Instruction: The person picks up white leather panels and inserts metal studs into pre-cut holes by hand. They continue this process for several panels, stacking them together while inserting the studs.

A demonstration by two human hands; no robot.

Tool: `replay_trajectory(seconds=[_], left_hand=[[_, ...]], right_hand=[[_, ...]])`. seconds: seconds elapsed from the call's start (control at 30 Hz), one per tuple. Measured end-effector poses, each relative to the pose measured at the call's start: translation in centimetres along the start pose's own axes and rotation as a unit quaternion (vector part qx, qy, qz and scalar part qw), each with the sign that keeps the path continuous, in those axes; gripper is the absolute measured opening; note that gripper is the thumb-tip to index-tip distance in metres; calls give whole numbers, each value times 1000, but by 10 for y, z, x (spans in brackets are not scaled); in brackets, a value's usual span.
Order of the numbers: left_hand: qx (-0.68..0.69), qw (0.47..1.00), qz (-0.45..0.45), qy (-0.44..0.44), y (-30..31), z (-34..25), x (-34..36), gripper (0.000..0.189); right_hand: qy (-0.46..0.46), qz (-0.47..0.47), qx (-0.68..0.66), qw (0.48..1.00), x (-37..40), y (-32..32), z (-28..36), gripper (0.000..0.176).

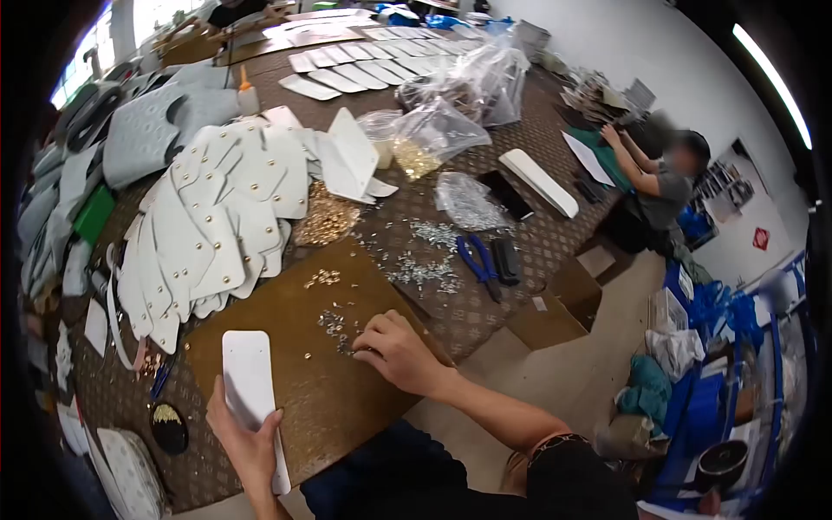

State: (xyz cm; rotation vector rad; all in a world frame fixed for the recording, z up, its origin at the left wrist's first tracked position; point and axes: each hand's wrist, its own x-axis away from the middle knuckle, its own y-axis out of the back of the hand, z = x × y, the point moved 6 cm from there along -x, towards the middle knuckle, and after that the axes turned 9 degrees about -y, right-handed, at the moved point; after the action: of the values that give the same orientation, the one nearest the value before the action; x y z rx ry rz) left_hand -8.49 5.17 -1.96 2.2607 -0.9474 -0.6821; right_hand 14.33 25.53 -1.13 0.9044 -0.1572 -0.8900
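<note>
Held upright and a little tilted in the left hand (245, 446), over the near left part of the brown board (338, 407) on the table (542, 251): a long white strip (249, 373) with rounded corners. Thumb along one long edge, other fingers around the opposite one, low down, leaving the upper face bare, with tiny marks, perhaps holes, near the top.

Judging by looks, light and thin, firm enough to stand up from a low grip, yet probably able to bend under a hard squeeze. Smooth-faced, so perhaps a bit slippery; easy to scuff or crease rather than break. Best taken by both long edges, well away from the marks.

Right hand (394, 351) low over the board, fingers curled together, tips down beside the loose silver bits (332, 326); impossible to tell whether pinching one. Tiny, hard and likely to roll or scatter, so better picked up singly between thumb and fingertip. Just beyond, a small heap of gold bits (323, 277); farther off, blue pliers (477, 260) on the table.
</note>
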Motion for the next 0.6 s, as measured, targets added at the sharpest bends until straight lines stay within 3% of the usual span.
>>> replay_trajectory(seconds=[0.07, 0.2, 0.27, 0.3, 0.4, 0.6], left_hand=[[21, 999, -1, 27, 4, -12, -10, 100], [28, 999, -12, -26, 4, -7, -21, 82], [259, 960, 84, 67, -3, -8, -24, 61], [278, 951, 112, 76, -3, -9, -24, 48], [346, 921, 133, 122, -12, -18, -19, 45], [454, 875, 102, 129, -42, -24, -20, 50]], right_hand=[[10, -15, -19, 1000, 4, -1, 0, 10], [27, -37, -26, 999, 4, 1, 1, 7], [30, -33, -42, 998, 0, 3, 1, 7], [20, -37, -75, 996, -3, 6, 1, 7], [-17, -32, -119, 992, -10, 15, 2, 7], [-78, 17, -182, 980, -25, 10, 5, 10]])
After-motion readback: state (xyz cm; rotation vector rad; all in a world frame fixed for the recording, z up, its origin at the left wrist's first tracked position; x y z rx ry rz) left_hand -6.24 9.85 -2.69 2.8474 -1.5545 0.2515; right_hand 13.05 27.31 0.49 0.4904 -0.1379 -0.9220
